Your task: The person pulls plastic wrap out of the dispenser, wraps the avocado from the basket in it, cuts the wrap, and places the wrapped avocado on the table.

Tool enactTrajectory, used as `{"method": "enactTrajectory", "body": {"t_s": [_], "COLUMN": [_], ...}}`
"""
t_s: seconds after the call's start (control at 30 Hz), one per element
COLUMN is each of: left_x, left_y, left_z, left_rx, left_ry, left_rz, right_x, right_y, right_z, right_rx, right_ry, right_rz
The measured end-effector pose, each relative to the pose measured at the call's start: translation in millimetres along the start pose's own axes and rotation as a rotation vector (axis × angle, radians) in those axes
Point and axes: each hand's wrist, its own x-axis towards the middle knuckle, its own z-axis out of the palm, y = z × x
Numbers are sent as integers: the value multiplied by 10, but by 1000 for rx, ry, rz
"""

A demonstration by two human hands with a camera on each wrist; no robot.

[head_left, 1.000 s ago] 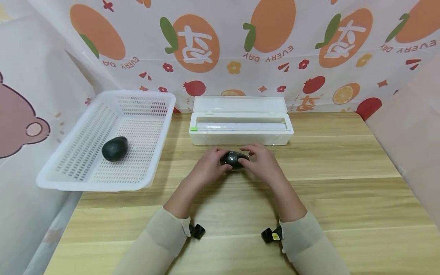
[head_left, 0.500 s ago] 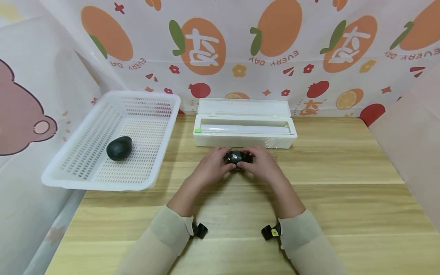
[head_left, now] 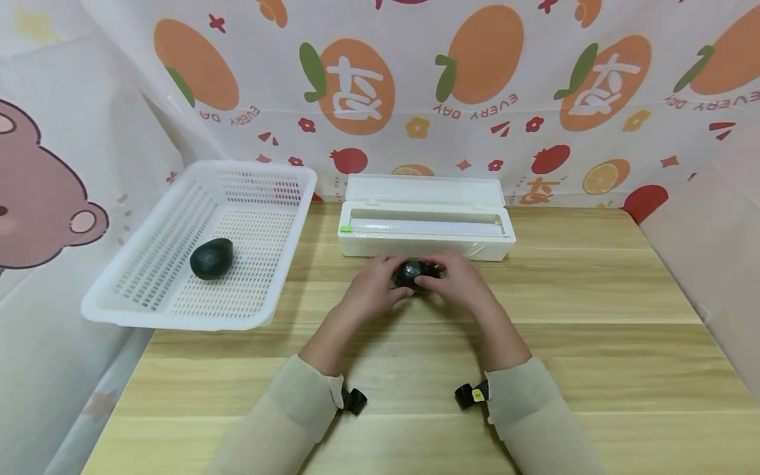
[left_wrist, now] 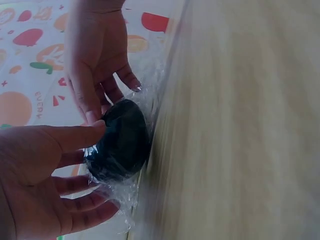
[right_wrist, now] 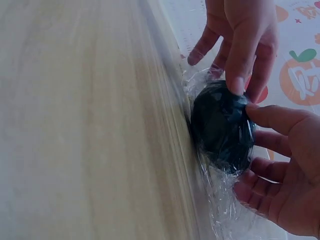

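A dark green avocado (head_left: pixel 413 270) lies on the table just in front of the white box, with clear cling film around it. My left hand (head_left: pixel 369 289) holds its left side, thumb on the near face and fingers round the far side. From the right, my right hand (head_left: pixel 464 282) grips the other end in the same way. In the left wrist view the avocado (left_wrist: pixel 122 142) has creased film (left_wrist: pixel 125 197) bunched at its end. Loose film (right_wrist: pixel 225 197) also spreads from the avocado (right_wrist: pixel 220 122) in the right wrist view.
Behind the hands stands a white cling film box (head_left: pixel 427 249), lid raised, with a roll (head_left: pixel 424 227) inside. A white perforated basket (head_left: pixel 178 321) at the left holds another avocado (head_left: pixel 212 258). A fruit-print cloth (head_left: pixel 433 142) hangs behind the wooden table (head_left: pixel 594 369).
Both hands have closed in round the avocado, the right hand's fingers moving from the loose film onto its right end. The head view has shifted slightly.
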Motion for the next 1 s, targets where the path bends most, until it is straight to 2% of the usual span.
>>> {"method": "enactTrajectory", "body": {"t_s": [0.23,0.43,0.7,0.9,1.0], "left_x": [92,171,238,259,250], "left_y": [-11,-41,-105,-118,-89], "left_z": [32,0,25,13,-32], "left_rx": [2,3,2,-25,-22], "left_ry": [10,1,12,-3,22], "left_rz": [-47,-49,-24,-54,-64], "right_x": [-54,-45,75,145,151], "right_y": [-43,-63,0,44,59], "right_z": [9,29,54,14,-8], "right_rx": [-71,-165,-182,-189,-178], "right_ry": [61,125,120,101,96], "right_rz": [6,-72,-80,-110,-118]}}
